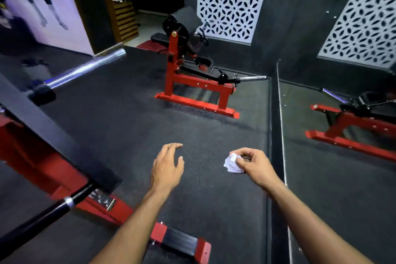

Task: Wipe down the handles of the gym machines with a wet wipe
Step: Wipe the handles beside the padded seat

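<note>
My right hand (pixel 251 164) pinches a crumpled white wet wipe (pixel 232 164) between thumb and fingertips, held out over the dark rubber floor. To its left my left hand (pixel 166 166) hovers with relaxed, spread fingers and holds nothing. A red and black gym machine (pixel 194 79) stands ahead in the corner, well beyond both hands, with a chrome bar end (pixel 251 78) sticking out to the right. At the lower left a black handle with a chrome ring (pixel 64 202) reaches out from a nearer red machine.
A thick chrome barbell sleeve (pixel 85 68) crosses the upper left. A red and black foot plate (pixel 182 241) lies on the floor under my left forearm. A mirror wall (pixel 342 113) runs along the right. White patterned panels (pixel 231 0) hang on the dark back wall.
</note>
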The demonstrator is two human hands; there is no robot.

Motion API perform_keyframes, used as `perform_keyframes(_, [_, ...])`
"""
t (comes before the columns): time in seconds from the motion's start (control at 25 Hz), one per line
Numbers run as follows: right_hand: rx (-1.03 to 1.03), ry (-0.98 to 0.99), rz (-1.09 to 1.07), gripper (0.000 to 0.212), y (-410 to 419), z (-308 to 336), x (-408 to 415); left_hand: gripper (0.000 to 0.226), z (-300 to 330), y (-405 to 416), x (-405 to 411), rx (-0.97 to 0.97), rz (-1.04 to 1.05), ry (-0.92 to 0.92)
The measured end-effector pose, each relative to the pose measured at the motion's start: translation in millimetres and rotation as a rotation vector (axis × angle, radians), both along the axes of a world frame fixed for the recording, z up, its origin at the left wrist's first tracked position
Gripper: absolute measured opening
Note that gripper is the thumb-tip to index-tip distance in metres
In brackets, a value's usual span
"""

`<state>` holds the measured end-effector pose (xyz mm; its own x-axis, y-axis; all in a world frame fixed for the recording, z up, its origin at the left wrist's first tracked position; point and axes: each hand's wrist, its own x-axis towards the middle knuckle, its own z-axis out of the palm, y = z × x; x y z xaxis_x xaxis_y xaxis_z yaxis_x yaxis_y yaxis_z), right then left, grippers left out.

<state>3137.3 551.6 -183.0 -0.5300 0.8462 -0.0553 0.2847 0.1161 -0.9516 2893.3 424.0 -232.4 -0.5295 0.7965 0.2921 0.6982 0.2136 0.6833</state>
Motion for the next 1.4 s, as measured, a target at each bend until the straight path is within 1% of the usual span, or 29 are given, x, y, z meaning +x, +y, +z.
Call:
perform_keyframes(0.12, [0.026,0.018,-0.070,0.021,63,20,-9,0.037,12,77,-20,-0.024,-0.072,0.006])
perform_keyframes(0.24, [0.010,0.063,-0.171,0.005,117,20,-14,0.038,20,157,-30,-0.066,-0.131,0.007])
perform_keyframes(0.4, [-0.044,0.101,-0.247,0.007,199,-2,-8,0.035,19,267,-33,-0.091,-0.248,0.031])
perform_keyframes(0.64, [-0.063,0.134,-0.303,0.007,370,-9,2,0.034,18,435,-32,-0.185,-0.266,0.034])
perform_keyframes(0.72, [-0.049,0.119,-0.278,0.008,426,-3,1,0.034,23,494,-32,-0.184,-0.304,0.045])
perform_keyframes(0.8, [-0.033,0.106,-0.257,0.010,477,0,0,0.033,29,545,-35,-0.163,-0.292,0.027])
perform_keyframes(0.88, [-0.059,0.122,-0.268,0.010,517,7,-7,0.030,28,589,-41,-0.151,-0.269,-0.017])
perform_keyframes(0.96, [-0.063,0.123,-0.289,0.008,557,8,-15,0.027,24,628,-51,-0.181,-0.272,-0.019])
perform_keyframes(1.04, [-0.079,0.087,-0.281,0.008,602,4,-26,0.025,16,675,-67,-0.179,-0.268,-0.052])
perform_keyframes(1.12, [-0.044,0.010,-0.274,0.009,651,-7,-40,0.025,7,721,-81,-0.184,-0.255,-0.054])
perform_keyframes(1.2, [0.013,-0.071,-0.252,0.016,708,-20,-58,0.028,-9,779,-97,-0.212,-0.295,-0.044])
perform_keyframes(1.32, [0.086,-0.220,-0.226,0.024,781,-19,-79,0.027,-20,853,-114,-0.285,-0.362,-0.047])
perform_keyframes(1.4, [0.064,-0.217,-0.246,0.025,824,-9,-87,0.025,-23,905,-124,-0.318,-0.420,-0.052])
